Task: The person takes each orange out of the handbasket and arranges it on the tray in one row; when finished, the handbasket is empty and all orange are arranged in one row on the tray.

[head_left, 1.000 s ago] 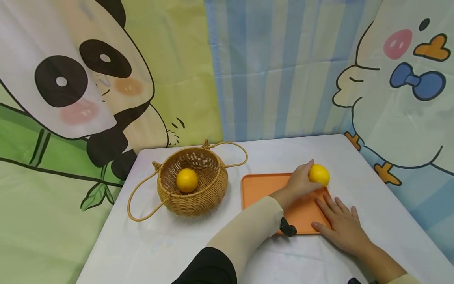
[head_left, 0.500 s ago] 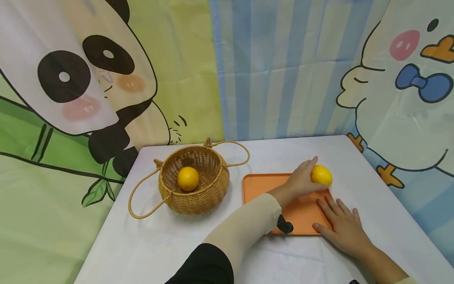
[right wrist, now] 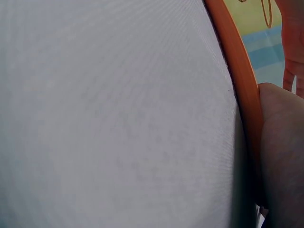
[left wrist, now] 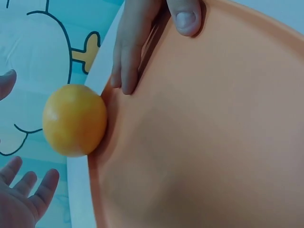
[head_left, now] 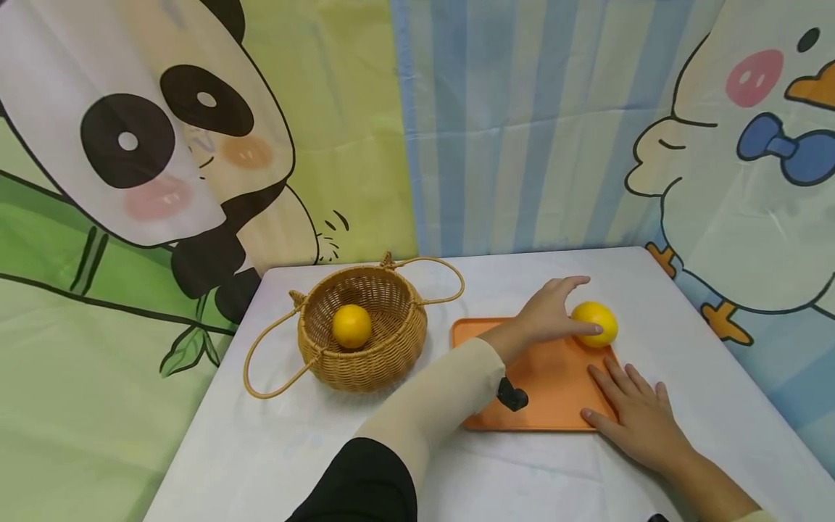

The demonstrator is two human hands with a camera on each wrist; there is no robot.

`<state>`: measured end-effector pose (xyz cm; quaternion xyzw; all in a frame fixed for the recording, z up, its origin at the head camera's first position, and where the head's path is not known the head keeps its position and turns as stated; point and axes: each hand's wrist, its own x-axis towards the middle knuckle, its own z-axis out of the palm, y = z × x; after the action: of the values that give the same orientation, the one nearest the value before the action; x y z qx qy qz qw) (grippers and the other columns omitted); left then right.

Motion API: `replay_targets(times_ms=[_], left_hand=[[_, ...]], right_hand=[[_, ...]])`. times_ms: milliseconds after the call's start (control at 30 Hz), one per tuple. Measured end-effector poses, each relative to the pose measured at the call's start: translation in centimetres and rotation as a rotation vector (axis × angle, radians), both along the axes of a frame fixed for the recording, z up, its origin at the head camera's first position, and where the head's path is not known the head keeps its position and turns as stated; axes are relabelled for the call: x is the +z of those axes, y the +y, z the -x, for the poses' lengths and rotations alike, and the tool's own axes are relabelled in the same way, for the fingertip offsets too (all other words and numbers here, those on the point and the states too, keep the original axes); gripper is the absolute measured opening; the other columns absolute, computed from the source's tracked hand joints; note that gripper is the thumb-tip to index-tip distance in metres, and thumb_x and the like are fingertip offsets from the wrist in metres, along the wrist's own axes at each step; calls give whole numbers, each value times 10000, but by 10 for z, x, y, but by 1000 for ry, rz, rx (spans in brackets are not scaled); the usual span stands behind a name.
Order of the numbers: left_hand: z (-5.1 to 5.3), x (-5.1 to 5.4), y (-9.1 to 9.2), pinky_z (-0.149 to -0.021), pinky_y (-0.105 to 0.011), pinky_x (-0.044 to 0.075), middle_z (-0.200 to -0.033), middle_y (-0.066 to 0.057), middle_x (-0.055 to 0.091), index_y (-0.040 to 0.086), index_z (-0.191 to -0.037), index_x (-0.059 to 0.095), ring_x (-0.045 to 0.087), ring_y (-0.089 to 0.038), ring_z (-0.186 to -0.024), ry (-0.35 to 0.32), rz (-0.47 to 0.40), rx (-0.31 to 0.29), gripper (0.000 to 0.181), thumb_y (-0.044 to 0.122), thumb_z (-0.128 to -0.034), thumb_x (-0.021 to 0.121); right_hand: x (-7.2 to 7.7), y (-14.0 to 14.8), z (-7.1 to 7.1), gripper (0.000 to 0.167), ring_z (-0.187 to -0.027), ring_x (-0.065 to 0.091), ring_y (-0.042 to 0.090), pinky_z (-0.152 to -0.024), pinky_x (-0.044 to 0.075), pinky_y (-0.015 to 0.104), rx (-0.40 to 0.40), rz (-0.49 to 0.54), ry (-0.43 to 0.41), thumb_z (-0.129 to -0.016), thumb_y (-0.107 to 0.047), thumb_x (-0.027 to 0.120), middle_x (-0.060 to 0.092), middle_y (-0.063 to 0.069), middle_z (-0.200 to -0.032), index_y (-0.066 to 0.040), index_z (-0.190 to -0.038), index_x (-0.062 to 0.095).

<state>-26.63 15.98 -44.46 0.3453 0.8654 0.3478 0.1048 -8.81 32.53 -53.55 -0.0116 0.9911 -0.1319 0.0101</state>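
A yellow-orange orange (head_left: 596,320) sits at the far right corner of an orange tray (head_left: 554,399). My left hand (head_left: 548,310) is beside it with thumb and fingers spread; in the left wrist view a gap shows between the orange (left wrist: 75,121) and the fingers (left wrist: 33,192). My right hand (head_left: 642,420) rests at the tray's right edge, fingers straight, thumb on the near right corner. In the right wrist view the right hand (right wrist: 285,156) lies against the tray rim (right wrist: 240,66). A second orange (head_left: 351,326) lies inside a wicker basket (head_left: 372,371) to the left.
The basket has two loop handles (head_left: 261,355), one reaching left and one right. A white tablecloth (head_left: 261,449) covers the table. Behind it hangs a curtain (head_left: 483,145) with cartoon animals and stripes.
My left hand has spread its fingers and drawn slightly left, off the orange it was touching. The right hand keeps its place on the tray. The head view has shifted a little.
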Motion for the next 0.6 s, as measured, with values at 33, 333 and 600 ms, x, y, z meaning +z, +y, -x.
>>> replay_targets(times_ms=[33, 333, 600], left_hand=[[0, 2, -1, -1159, -325, 429, -1646, 115, 407, 396, -1641, 397, 456, -68, -1447, -2, 4, -3, 891, 558, -885, 839], [2, 26, -15, -1154, -273, 406, -1600, 124, 456, 367, -1599, 467, 450, -34, -1425, 38, 40, -77, 819, 564, -891, 830], [4, 38, -29, -1065, -231, 450, -1564, 78, 499, 328, -1590, 487, 497, -50, -1355, 14, -2, -116, 820, 526, -885, 854]], right_hand=[[0, 0, 0, 962, -1503, 181, 638, -1061, 9, 908, 2, -1, 1, -982, -745, 557, 211, 285, -1722, -79, -1655, 387], [3, 1, 1, 945, -1494, 190, 644, -1059, 4, 910, 10, 9, 7, -991, -728, 560, 221, 284, -1719, -69, -1649, 396], [3, 0, 1, 970, -1481, 193, 655, -1054, -6, 912, 1, 15, -8, -977, -752, 559, 241, 308, -1702, -54, -1635, 416]])
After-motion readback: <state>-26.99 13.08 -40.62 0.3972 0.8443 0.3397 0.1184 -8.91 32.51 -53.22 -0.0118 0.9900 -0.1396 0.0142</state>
